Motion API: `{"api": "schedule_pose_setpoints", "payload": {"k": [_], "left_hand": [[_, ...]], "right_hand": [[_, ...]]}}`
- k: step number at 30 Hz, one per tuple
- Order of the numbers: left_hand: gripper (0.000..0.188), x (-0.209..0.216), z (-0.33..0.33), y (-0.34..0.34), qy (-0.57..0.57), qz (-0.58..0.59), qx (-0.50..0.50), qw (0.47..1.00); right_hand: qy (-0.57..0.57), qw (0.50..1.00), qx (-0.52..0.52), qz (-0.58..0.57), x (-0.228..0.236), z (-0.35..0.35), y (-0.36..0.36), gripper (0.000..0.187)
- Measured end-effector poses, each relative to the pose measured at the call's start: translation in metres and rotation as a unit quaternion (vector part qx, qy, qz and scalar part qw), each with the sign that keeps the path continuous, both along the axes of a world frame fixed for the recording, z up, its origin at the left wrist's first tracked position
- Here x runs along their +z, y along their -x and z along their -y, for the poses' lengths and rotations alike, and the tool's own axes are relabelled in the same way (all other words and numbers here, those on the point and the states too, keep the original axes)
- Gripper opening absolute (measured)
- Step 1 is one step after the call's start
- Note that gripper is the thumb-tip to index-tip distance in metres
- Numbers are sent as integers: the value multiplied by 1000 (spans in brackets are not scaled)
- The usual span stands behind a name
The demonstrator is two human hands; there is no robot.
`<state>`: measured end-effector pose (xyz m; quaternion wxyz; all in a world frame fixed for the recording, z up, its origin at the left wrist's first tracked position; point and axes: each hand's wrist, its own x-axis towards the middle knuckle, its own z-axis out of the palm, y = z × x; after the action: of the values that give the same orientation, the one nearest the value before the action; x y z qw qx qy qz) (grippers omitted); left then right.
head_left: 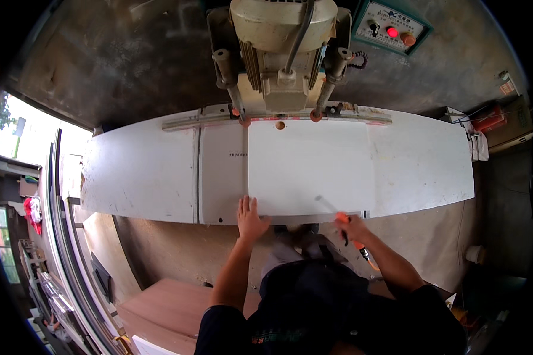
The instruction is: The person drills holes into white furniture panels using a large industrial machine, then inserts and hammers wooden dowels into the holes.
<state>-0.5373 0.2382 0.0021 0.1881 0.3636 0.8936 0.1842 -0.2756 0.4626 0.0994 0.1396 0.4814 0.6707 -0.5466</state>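
A white panel (314, 165) lies flat on the long machine table, with a round hole (280, 125) near its far edge. My left hand (251, 220) rests at the panel's near left corner, fingers stretched forward and thumb out to the right. In my right hand (354, 228) is an orange air blow gun (342, 218), gripped above the near right part of the panel. Its thin nozzle points forward and left over the white surface and looks smeared by motion. A metal fitting (365, 254) and hose hang from its lower end.
Beyond the panel stands a drilling machine with a large motor (284, 35), above a fence rail (177, 123). A control box (392, 28) with a lit red button is on the wall. Long profiles (56, 177) lean at left. A brown board (160, 305) lies behind me.
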Motion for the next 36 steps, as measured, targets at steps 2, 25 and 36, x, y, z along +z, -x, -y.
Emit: {"api": "schedule_pose_setpoints", "payload": {"k": [2, 25, 36], "left_hand": [[78, 3, -1, -3, 9, -26, -16, 999], [102, 16, 103, 151, 229, -47, 107, 966], [109, 9, 132, 197, 242, -28, 81, 966]], "right_hand": [[40, 983, -177, 18, -45, -43, -26, 42], [37, 970, -113, -210, -68, -2, 111, 47], [-25, 981, -63, -183, -71, 53, 100, 65]]}}
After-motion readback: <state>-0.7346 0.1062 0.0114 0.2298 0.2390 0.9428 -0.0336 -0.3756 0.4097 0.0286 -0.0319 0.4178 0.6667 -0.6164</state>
